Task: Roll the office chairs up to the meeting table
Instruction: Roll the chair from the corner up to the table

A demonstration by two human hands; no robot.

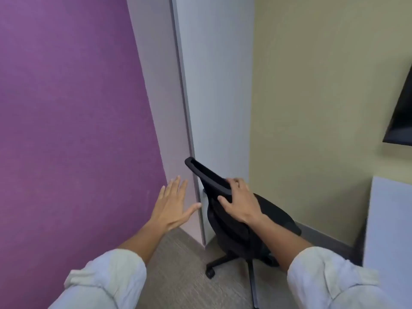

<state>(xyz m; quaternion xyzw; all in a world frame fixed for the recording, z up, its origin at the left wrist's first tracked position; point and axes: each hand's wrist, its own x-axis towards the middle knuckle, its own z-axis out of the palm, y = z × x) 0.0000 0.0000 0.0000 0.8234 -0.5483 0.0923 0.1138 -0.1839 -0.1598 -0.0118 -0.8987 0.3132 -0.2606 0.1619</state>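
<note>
The office chair (243,228) is black, with a thin backrest whose curved top edge rises up and to the left, a dark seat pad extending to the right, and a star base on casters. One caster (210,273) is clearly visible at the near left of the base; a second base leg runs toward the near edge of the view. The chair stands on grey-brown carpet (178,275) in a far corner, just beside a pale grey wall panel (214,85) and near an olive-yellow wall (323,85).

The right hand (239,201) is clamped on the upper right part of the backrest, fingers curled over the top edge and thumb pressed against the near face. The left hand (172,207) is spread flat with fingers apart, holding nothing, to the left of the chair in front of the purple wall (66,108). Whether the left palm touches the wall cannot be determined. Both forearms emerge from rolled white sleeves (107,279).

Obstructed or unclear items: the right forearm covers part of the seat and the centre column. The remaining casters are hidden or out of view. A dark flat screen (401,121) is cut off at the right edge. A pale blue-grey surface (390,219) at the near right is partly out of view and cannot be identified.
</note>
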